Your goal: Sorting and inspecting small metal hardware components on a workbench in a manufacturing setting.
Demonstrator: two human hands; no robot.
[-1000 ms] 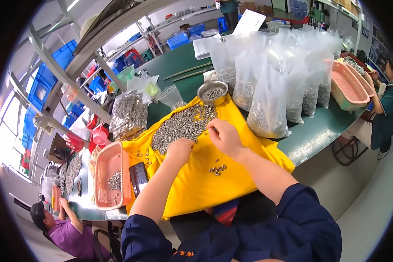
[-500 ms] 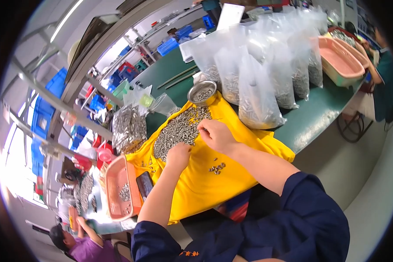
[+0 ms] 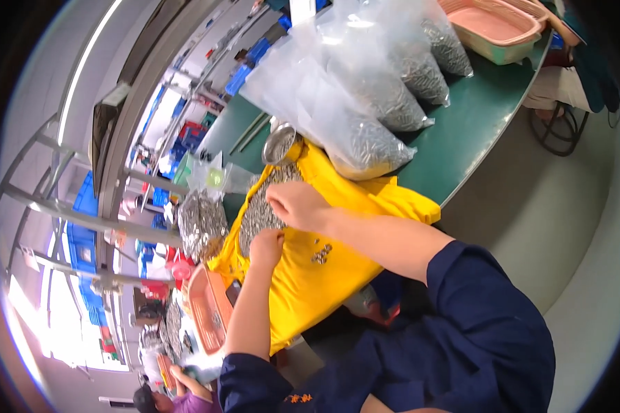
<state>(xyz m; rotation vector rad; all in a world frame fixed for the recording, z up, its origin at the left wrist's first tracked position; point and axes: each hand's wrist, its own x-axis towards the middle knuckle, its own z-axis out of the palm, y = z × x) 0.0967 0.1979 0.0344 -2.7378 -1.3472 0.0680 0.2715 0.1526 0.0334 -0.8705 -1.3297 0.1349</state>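
Note:
Small metal parts lie in a broad pile [image 3: 256, 215] on a yellow cloth [image 3: 317, 292] spread over the table. At the near edge of the pile is my left hand [image 3: 266, 248], its fingers curled in and pressed together. My right hand [image 3: 296, 205] hangs over the pile's right side, closed with the fingertips bent down. Whatever either hand holds is hidden or too small to name. A small cluster of metal parts [image 3: 321, 255] sits apart on the cloth, nearer to me. Beyond the pile, a round metal bowl [image 3: 280, 146] stands at the cloth's far edge.
Several clear plastic bags of metal parts [image 3: 372, 148] stand on the green table [image 3: 465, 131]. A pink basket [image 3: 209, 310] is left of the cloth, near a dark phone-like object [image 3: 233, 292] and a silvery bag [image 3: 201, 224]. Pink trays [image 3: 492, 27] sit far right; other people work nearby.
The whole view has shifted and tilted, so the bags sit higher and the table leans more. Both hands stay closed at the pile, my right hand reaching slightly further over it.

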